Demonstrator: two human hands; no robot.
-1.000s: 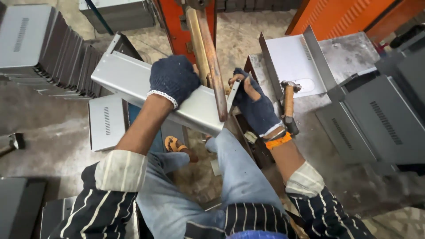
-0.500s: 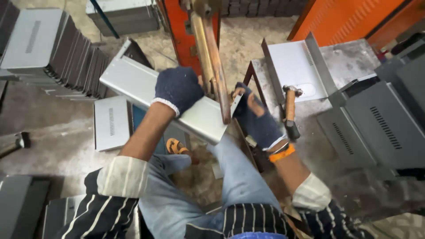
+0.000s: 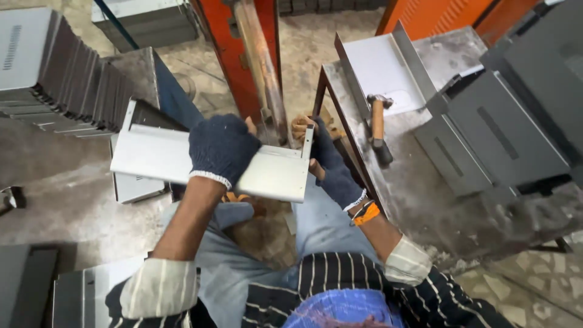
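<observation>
While both your hands, left hand (image 3: 221, 149) and right hand (image 3: 331, 164), grip the bent metal panel (image 3: 267, 173), a hammer (image 3: 378, 127) lies on the tabletop (image 3: 425, 200) beside an orange post (image 3: 234, 54).

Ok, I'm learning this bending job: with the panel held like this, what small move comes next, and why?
Probably ease the panel rightward and level it. The left hand presses its top and the right hand grips the upturned flange end, but the sheet sits tilted in front of the lever, so it likely isn't seated squarely yet.

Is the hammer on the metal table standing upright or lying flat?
Lying flat. The hammer rests lengthwise on the metal table, wooden handle along the surface, untouched by either hand.
</observation>
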